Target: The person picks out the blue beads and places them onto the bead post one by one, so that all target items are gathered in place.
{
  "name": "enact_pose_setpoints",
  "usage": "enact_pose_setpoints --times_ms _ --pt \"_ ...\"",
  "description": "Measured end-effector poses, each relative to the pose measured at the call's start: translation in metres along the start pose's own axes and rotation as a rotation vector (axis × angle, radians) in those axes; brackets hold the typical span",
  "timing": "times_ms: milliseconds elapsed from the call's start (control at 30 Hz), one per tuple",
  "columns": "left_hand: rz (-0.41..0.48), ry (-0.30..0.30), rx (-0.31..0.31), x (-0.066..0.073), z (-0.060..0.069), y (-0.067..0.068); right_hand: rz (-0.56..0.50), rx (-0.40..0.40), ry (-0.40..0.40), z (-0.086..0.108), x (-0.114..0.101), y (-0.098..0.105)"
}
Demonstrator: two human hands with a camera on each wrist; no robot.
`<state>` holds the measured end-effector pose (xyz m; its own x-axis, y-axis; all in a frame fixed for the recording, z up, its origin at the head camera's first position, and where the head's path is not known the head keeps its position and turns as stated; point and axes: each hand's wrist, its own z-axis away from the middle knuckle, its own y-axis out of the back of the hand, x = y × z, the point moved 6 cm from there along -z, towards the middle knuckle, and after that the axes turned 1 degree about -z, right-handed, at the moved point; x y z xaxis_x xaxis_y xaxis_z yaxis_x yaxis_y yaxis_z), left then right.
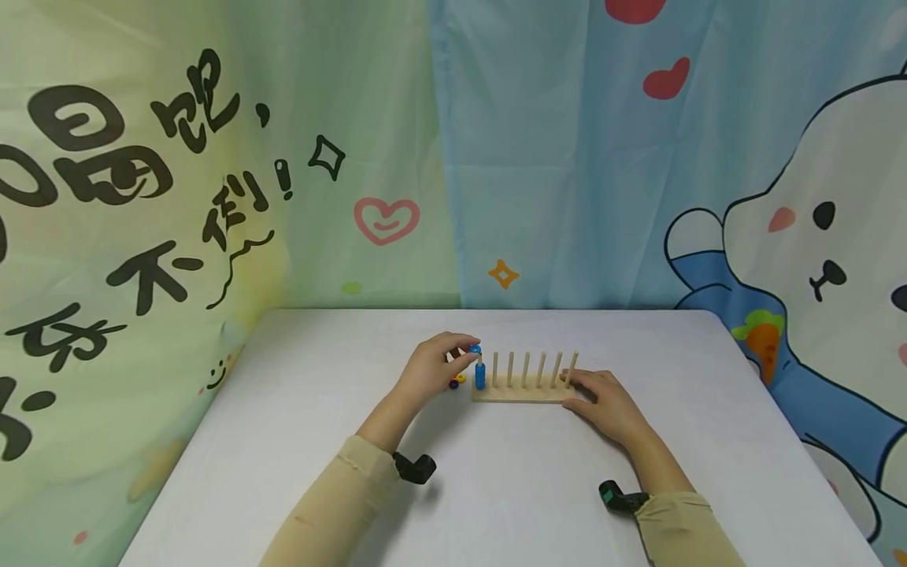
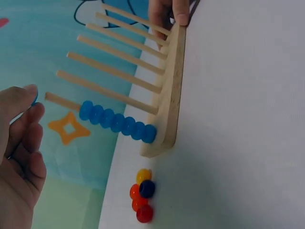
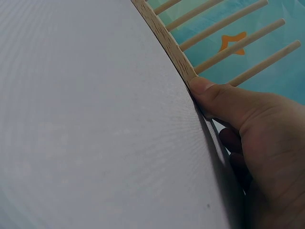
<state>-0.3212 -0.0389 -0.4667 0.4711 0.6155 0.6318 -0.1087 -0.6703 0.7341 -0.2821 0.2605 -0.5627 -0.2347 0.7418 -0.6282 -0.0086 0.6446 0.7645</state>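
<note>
My left hand pinches a blue bead between thumb and fingertips, at the top of the leftmost peg of a wooden peg stand. In the left wrist view only a sliver of that bead shows, just off the peg's tip. Several blue beads are stacked on this same peg, down to the base. The other pegs carry nothing. At the stand's right end, my right hand grips the base, its thumb on the front edge.
Loose beads lie on the white table just left of the stand: a yellow one, a dark blue one, a red one and orange ones. A printed curtain hangs behind the table.
</note>
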Motion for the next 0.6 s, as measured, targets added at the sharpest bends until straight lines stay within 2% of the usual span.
enact_pose_setpoints --times_ms 333,600 --pt "-0.017 -0.006 -0.010 -0.004 0.000 -0.012 0.002 0.019 0.011 0.000 -0.003 -0.001" --pt "-0.043 0.019 -0.035 -0.011 0.006 -0.019 -0.003 0.015 0.014 -0.001 -0.001 -0.002"
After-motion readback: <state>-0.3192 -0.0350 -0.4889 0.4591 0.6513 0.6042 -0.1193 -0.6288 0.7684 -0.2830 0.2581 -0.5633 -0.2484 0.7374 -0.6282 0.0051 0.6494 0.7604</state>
